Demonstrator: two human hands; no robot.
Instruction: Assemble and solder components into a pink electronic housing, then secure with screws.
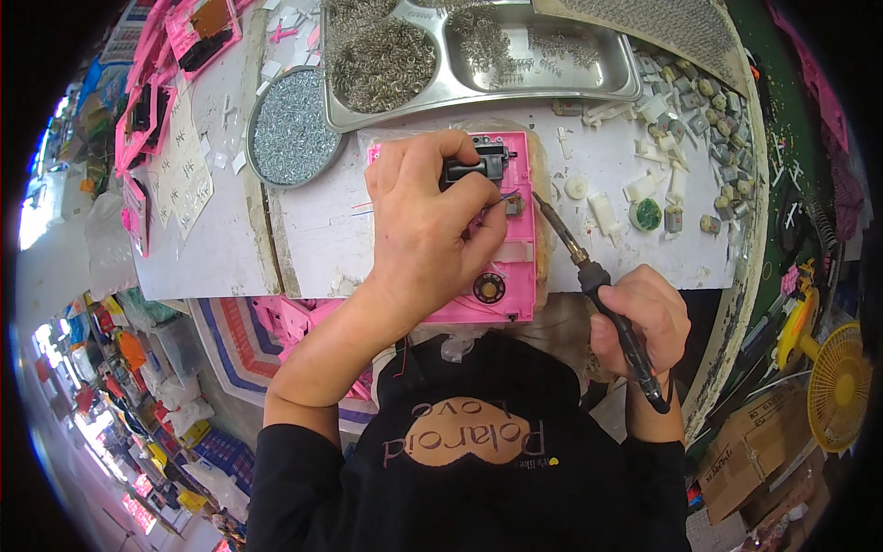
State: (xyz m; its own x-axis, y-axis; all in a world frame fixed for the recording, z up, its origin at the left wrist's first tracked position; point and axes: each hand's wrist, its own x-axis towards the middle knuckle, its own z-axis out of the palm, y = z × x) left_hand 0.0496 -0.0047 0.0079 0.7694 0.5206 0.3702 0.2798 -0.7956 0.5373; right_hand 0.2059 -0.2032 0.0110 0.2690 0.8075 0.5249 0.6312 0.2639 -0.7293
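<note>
A pink plastic housing (522,299) lies near the table's front edge, with my left hand (418,207) resting over it. The left thumb and index finger are pinched on a thin wire (505,196) beside a small metal motor (514,205). Beyond those fingers, a black block (492,164) is set in the housing. A round black speaker (489,288) sits in its near part. My right hand (644,317) is closed around the dark handle of a soldering iron (593,274). The iron's tip points up and left, close to the housing's right edge and the motor.
A round tray of small metal screws (292,129) stands at left. Behind the housing is a metal tray (552,87) with springs. Small motors (722,138) and white plastic parts (604,213) lie at right. Pink housings (147,115) are piled at far left. A yellow fan (837,386) stands beyond the table.
</note>
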